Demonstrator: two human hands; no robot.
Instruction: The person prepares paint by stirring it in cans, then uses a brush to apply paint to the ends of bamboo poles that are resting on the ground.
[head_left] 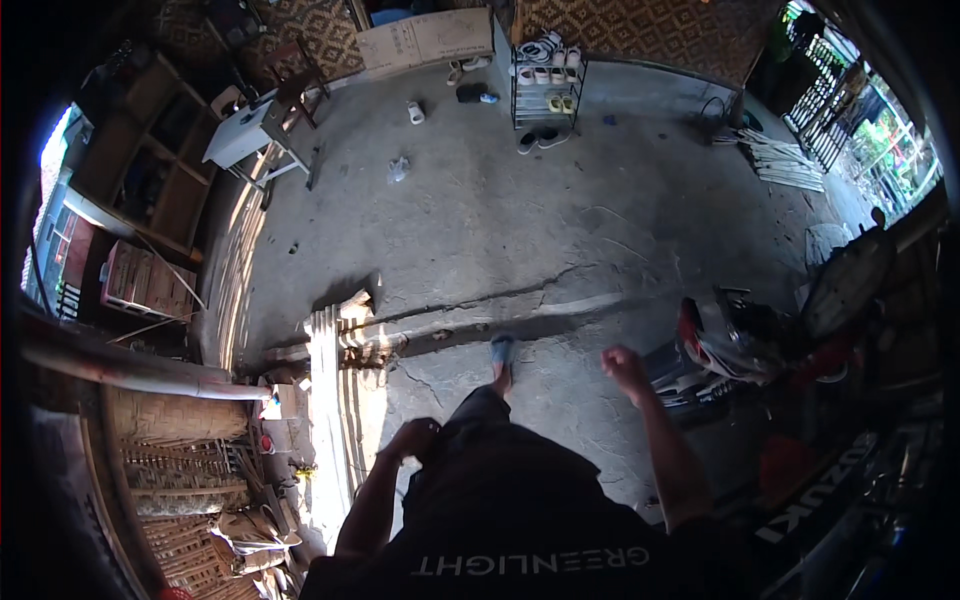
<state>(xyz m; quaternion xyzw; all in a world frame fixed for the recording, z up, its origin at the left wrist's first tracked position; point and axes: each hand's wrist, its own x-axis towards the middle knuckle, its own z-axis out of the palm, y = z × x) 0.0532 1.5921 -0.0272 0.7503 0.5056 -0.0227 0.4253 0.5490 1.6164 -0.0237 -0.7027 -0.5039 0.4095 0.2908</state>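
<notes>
My left hand (pixel 415 438) hangs low beside my dark clothing, its fingers curled in. Whether anything sits inside its curl, I cannot make out. Out in front and to the right, my right hand (pixel 624 370) is raised in a loose fist, and nothing shows in it. One of my feet, in a blue-grey slipper (pixel 502 350), is on the cracked concrete floor (pixel 480 230), close to a raised ledge. A parked motorcycle (pixel 715 340) is the thing nearest my right hand. Sunlit wooden strips (pixel 325 400) lie left of my left hand.
A shoe rack (pixel 546 85) with several pairs stands at the far wall. Left of it are loose shoes (pixel 415 112), a plastic bag (pixel 398 169) and a small white table (pixel 245 135). Pale sticks (pixel 780 160) are piled far right. A thick pole (pixel 150 370) juts in from the left.
</notes>
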